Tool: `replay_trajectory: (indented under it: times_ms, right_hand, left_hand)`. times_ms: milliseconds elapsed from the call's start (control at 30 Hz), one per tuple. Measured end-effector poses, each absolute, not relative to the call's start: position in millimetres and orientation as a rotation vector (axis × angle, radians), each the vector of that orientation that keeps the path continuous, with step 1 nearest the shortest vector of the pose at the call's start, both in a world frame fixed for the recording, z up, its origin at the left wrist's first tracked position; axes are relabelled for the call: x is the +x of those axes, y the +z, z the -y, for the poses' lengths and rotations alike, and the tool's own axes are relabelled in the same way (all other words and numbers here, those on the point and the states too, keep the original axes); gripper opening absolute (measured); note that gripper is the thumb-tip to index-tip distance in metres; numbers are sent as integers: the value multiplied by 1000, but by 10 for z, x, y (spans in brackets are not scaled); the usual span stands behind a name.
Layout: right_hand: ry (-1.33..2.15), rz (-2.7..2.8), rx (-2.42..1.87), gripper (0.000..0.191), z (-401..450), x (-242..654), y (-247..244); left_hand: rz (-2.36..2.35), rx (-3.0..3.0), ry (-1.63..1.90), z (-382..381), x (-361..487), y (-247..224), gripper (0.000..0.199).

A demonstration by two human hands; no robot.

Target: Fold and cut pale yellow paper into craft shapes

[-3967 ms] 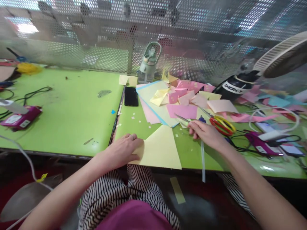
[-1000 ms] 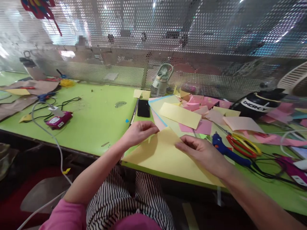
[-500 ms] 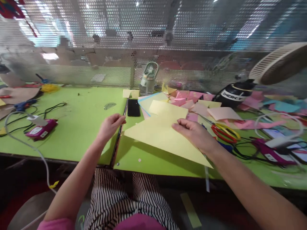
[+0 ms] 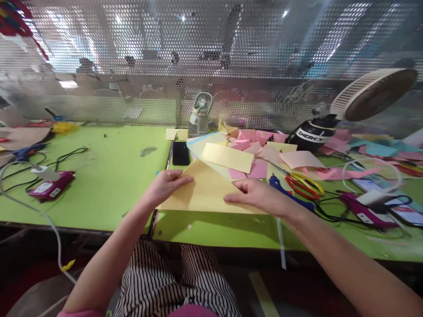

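Note:
A large sheet of yellow paper is held between my two hands above the green table. My left hand pinches its left side, thumb on top. On the right side, my right hand grips it the same way, fingers partly hidden. Just beyond the sheet lies a smaller pale yellow piece of paper, on top of a blue-edged sheet. A black phone rests behind my left hand.
A glue gun and red-and-yellow-handled scissors lie to the right, near a fan. Pink paper scraps and a water bottle stand along the back. Purple power strips with cords sit at both sides.
My left hand has moved right and taken hold of the yellow sheet. The sheet has turned so that its near edge runs almost level, and my right hand has come slightly lower.

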State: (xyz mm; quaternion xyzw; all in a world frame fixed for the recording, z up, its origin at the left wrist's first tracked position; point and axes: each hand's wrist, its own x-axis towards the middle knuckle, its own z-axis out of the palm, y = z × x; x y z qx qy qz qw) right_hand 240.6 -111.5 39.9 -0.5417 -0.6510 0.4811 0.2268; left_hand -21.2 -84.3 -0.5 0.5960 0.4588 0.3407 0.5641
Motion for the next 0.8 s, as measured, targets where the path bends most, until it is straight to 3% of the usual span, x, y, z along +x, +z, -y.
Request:
replay_trajectory:
  times_ms: [133, 533, 800]
  right_hand:
    - [1404, 1846, -1569, 33, 1165, 2651, 354]
    - [1093, 1439, -1583, 55, 1301, 2839, 325]
    - [1082, 1333, -1344, 48, 1280, 2534, 244]
  left_hand:
    - [-1156, 1330, 844, 797, -352, -81, 30]
    - [-1168, 1280, 1050, 769, -490, 71, 46]
    - [-1087, 1245, 1005, 836, -325, -49, 41]
